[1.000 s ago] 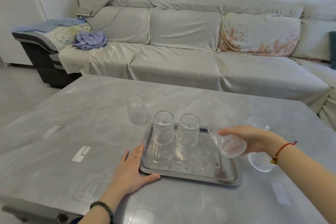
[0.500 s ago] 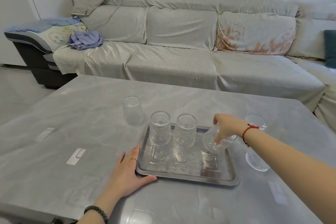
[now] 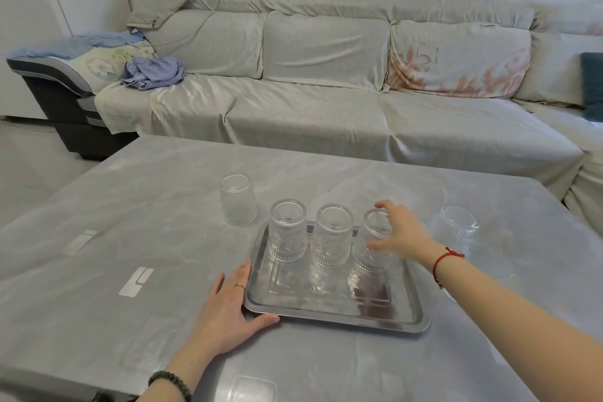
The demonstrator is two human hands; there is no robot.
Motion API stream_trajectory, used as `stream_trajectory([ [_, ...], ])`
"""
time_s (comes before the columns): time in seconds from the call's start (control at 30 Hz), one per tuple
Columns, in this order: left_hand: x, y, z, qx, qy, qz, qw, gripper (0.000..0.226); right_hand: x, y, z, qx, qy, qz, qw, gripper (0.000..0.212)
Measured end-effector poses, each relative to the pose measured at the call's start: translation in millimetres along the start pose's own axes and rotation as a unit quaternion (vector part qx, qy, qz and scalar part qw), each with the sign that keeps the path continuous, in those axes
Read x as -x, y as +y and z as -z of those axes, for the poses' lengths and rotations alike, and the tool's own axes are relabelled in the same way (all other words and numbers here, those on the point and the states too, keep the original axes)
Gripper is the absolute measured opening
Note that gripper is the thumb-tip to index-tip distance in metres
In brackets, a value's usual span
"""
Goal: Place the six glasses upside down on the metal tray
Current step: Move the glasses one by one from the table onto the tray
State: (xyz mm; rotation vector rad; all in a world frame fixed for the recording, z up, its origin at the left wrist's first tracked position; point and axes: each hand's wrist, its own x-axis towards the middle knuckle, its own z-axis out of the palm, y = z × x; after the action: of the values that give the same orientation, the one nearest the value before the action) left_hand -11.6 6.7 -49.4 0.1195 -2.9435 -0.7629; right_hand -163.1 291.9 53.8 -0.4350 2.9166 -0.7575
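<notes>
**Third glass down on the tray**

A second ago the right hand [image 3: 399, 232] carried a glass tilted in the air over the tray's right end; half a second ago it was lowering it, still slanted. Now that third glass [image 3: 372, 245] stands mouth down on the tray [image 3: 332, 316], last in a row with the first glass [image 3: 287, 233] and second glass [image 3: 332, 238] along the far side. The right hand's fingers are spread around its upturned base and side; whether they still grip or have just let go is hard to tell, as the hand hides the contact.

The left hand [image 3: 228, 307] has not moved: it lies flat on the table [image 3: 98, 271], fingers loose, thumb and finger edge against the tray's near-left corner, holding nothing.

By my count the task is half done. A fourth glass [image 3: 236, 202] stands upside down on the table just beyond the tray's far-left corner. To the right a fifth glass [image 3: 458, 225] waits on the table; a sixth seems to lie near it, but clear glass on pale stone makes that uncertain.

No brand, label or writing can be read anywhere.
</notes>
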Motion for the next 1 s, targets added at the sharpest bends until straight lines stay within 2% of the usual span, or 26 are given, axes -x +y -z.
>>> stream_trajectory([
  [0.07,0,1,1,0.005,-0.004,-0.004,1.000,0.123,10,2,-6,-0.047,0.027,0.003,0.999,0.085],
  [0.13,1,2,3,0.017,-0.016,0.008,1.000,0.123,26,-1,-11,-0.090,0.095,0.017,0.991,0.085],
  [0.23,1,0,8,0.103,-0.044,0.046,0.993,0.125,58,-10,-29,-0.130,0.268,0.091,0.950,0.058],
  [0.27,0,-1,10,0.155,-0.050,0.061,0.985,0.125,70,-13,-40,-0.139,0.287,0.116,0.941,0.051],
  [0.3,-4,-2,14,0.206,-0.047,0.074,0.975,0.121,81,-17,-51,-0.148,0.274,0.134,0.941,0.048],
  [0.37,-17,-3,24,0.279,-0.009,0.099,0.955,0.107,101,-24,-74,-0.168,0.194,0.137,0.957,0.055],
  [0.47,-56,-4,44,0.300,0.064,0.142,0.941,0.097,113,-30,-97,-0.215,0.118,0.116,0.963,0.056],
  [0.6,-111,-2,66,0.271,0.124,0.156,0.942,0.090,109,-36,-105,-0.230,0.094,0.108,0.963,0.051],
  [0.77,-159,-5,68,0.289,0.125,0.186,0.931,0.102,101,-37,-104,-0.217,0.055,0.095,0.970,0.048],
  [0.9,-178,-10,65,0.319,0.169,0.210,0.909,0.084,95,-36,-101,-0.214,0.037,0.086,0.972,0.048],
  [1.0,-171,-13,65,0.314,0.195,0.206,0.906,0.080,92,-35,-99,-0.216,0.028,0.083,0.973,0.047],
])
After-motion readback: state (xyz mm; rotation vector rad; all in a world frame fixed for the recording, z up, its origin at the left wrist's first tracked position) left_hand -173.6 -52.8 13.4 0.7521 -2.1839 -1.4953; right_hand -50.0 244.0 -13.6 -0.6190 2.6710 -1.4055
